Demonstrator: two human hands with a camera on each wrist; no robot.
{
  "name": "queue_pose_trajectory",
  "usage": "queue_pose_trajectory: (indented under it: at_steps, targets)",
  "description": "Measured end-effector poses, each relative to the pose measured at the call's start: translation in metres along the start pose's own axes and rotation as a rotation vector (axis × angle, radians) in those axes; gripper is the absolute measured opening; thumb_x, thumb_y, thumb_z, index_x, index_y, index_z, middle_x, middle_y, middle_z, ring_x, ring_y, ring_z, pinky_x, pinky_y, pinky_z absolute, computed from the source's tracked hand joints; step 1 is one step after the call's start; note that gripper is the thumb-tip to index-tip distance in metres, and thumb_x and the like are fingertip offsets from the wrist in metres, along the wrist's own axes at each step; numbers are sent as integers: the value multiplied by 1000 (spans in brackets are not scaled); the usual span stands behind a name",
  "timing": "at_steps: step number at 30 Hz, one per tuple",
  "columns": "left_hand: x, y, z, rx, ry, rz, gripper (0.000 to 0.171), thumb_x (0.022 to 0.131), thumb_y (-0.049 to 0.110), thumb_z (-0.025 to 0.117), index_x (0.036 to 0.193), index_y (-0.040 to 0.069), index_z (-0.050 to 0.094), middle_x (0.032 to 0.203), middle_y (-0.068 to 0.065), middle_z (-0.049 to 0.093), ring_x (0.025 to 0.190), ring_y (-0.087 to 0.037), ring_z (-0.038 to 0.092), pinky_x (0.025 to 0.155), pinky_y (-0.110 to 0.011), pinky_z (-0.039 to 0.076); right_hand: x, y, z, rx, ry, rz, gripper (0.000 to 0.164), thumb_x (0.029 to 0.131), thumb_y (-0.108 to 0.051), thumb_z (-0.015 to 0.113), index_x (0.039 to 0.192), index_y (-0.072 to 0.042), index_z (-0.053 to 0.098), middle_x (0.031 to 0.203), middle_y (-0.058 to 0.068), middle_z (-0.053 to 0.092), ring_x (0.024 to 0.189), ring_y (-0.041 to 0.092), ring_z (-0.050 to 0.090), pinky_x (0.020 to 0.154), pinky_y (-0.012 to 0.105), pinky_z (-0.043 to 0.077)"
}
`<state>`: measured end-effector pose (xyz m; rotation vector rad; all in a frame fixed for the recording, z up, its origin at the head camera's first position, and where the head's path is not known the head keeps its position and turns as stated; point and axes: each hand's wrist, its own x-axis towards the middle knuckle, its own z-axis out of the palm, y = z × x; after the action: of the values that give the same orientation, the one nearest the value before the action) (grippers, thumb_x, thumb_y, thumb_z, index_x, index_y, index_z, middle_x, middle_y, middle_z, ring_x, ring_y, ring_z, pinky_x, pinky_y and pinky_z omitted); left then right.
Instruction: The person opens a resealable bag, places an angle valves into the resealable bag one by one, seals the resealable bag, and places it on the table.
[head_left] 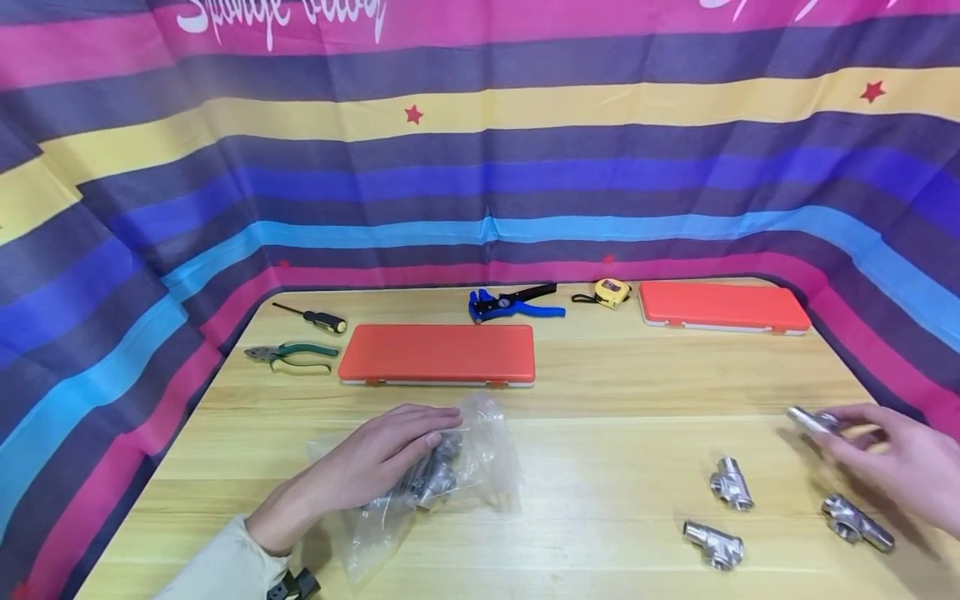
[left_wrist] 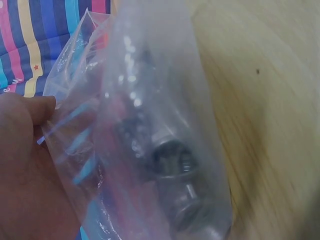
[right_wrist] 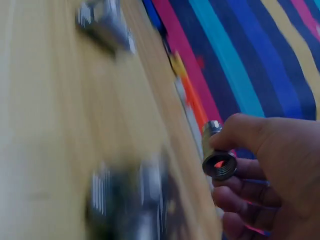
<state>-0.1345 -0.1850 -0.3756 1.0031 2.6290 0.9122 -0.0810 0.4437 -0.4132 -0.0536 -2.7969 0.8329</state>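
My left hand grips a clear plastic bag with metal pipe fittings inside it. In the left wrist view, the thumb pinches the film near the bag's edge. At the right, my right hand holds a steel tee pipe fitting above the table, between thumb and fingers; its threaded opening shows in the right wrist view. Three similar tees lie below and left of that hand: one fitting, another fitting nearer the front, and a third fitting under the hand.
A red-lidded case lies behind the bag, with a second red case at the back right. Pliers, a screwdriver, a blue wire stripper and a yellow tape measure lie toward the back. A striped curtain surrounds the table.
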Motion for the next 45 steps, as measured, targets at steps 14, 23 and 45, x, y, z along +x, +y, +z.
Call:
queue_pose_trajectory:
  at_steps: [14, 23, 45]
  targets:
    - [2, 1, 1, -16, -8, 0, 45, 120, 36, 43, 156, 19, 62, 161, 5, 60, 152, -21, 54, 124, -55, 46, 34, -210, 112, 144, -386, -429, 33, 93, -21, 86, 124, -16, 77, 102, -11, 71, 79, -1, 57, 59, 22, 52]
    - [-1, 0, 1, -15, 15, -3, 43, 119, 36, 45, 156, 23, 62, 159, 11, 60, 150, -19, 56, 123, -54, 48, 35, -288, 192, 215, -559, -614, 29, 98, -28, 83, 124, -17, 77, 95, -11, 68, 79, 0, 56, 72, 21, 55]
    - [-5, -4, -2, 19, 40, 37, 42, 120, 31, 44, 153, 16, 65, 155, 5, 65, 147, -24, 59, 121, -57, 49, 43, -166, 91, 134, -383, -426, 24, 100, -28, 81, 122, -19, 80, 111, -9, 78, 83, -1, 58, 65, 22, 52]
